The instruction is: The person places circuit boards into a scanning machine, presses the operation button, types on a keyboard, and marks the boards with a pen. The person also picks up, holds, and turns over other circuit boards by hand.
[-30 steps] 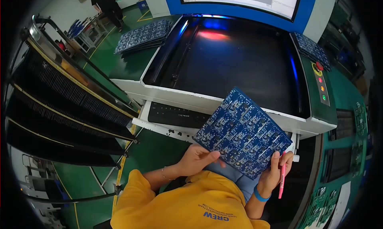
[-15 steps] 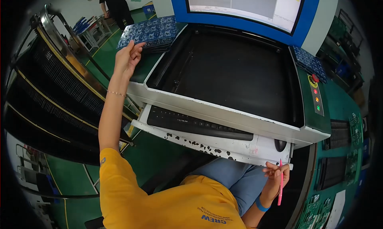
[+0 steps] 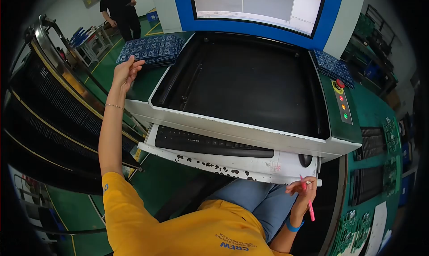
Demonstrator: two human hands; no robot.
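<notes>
My left hand (image 3: pixel 125 74) is at the near edge of a stack of blue circuit boards (image 3: pixel 149 48) on the machine's left side. Its fingers are half curled, with thumb and forefinger apart by the edge; I see no board held between them. A pink pen (image 3: pixel 311 211) is in my right hand (image 3: pixel 304 191), slanting between the fingers beside the right end of the pull-out keyboard shelf (image 3: pixel 214 166). On that shelf lie a black keyboard (image 3: pixel 210 142) and a black mouse (image 3: pixel 305 160).
The machine has a dark recessed bed (image 3: pixel 246 86) below a blue-framed monitor (image 3: pixel 254 6). More blue boards (image 3: pixel 334 67) lie right, near a red button (image 3: pixel 340 83). Black racks (image 3: pixel 49 108) stand left. Green boards (image 3: pixel 353 229) are at right. Another person (image 3: pixel 120 10) stands behind.
The whole view has shifted, with the machine sitting further left and lower. The pink pen has tilted from nearly upright to slanting. My left hand stays by the stack. The other person's arm has come in.
</notes>
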